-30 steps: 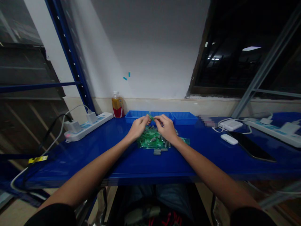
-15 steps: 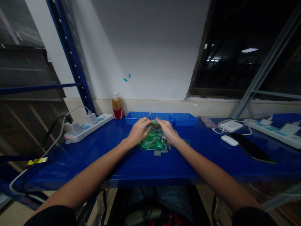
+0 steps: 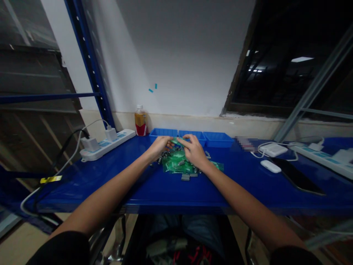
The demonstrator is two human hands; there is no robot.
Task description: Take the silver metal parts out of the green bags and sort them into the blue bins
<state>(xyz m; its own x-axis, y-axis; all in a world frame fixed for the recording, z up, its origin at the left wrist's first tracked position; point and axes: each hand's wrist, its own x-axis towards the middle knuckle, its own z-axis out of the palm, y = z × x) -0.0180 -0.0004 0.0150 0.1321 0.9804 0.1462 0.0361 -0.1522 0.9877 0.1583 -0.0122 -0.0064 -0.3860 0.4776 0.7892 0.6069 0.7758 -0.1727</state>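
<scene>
A small green plastic piece (image 3: 176,141), perhaps a packet, is held up between my two hands, above a pile on the table. My left hand (image 3: 160,146) pinches its left end with thumb and fingers. From the right, my right hand (image 3: 195,151) grips the other end, its index finger lying along the piece. Below the hands spreads a heap of shiny green plastic packets (image 3: 176,163). Small grey metal pieces (image 3: 185,177) lie among and in front of them. Both hands partly cover the heap, and what the held piece contains is too small to tell.
Three blue trays (image 3: 219,139) stand in a row behind the hands, by a drink bottle (image 3: 141,121). A power strip (image 3: 109,144) with plugs lies left. To the right are a phone (image 3: 299,176), a white case (image 3: 270,166), white cables and another power strip (image 3: 325,156).
My hands have opened out a little from above the heap, and the green piece now shows more plainly between them. The camera view has shifted slightly.
</scene>
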